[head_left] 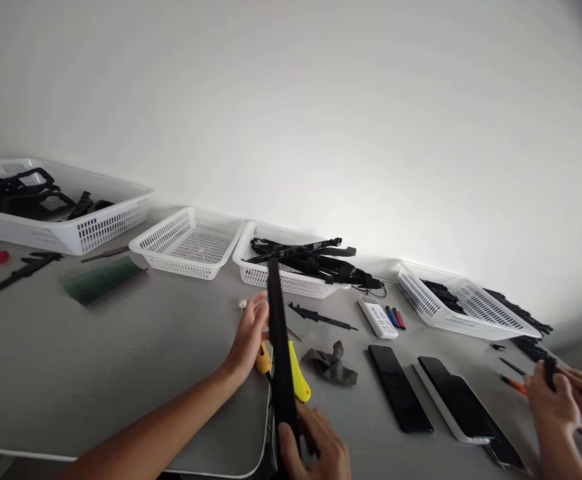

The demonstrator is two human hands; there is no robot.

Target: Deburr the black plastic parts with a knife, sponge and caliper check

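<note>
A long black plastic strip (279, 333) stands almost upright in front of me, crossing the middle of the view. My right hand (315, 443) grips its lower end, thumb on the near face. Higher up, my left hand (251, 333) has its fingers against the left edge, partly hidden behind the strip. Close behind lie a yellow-handled tool (298, 373) and an orange-yellow handle (263, 359), both partly covered. A crumpled grey cloth (333, 365) rests to the right. Beyond it is a black caliper (323, 317).
White baskets line the wall: one with black frames (113, 223), a bare one (175, 267), one with long black strips (285, 283), another at right (451, 323). Phones (401, 390), a white device (378, 319) and lighters (395, 317) lie right. A co-worker's hands (555, 400) hold a black piece.
</note>
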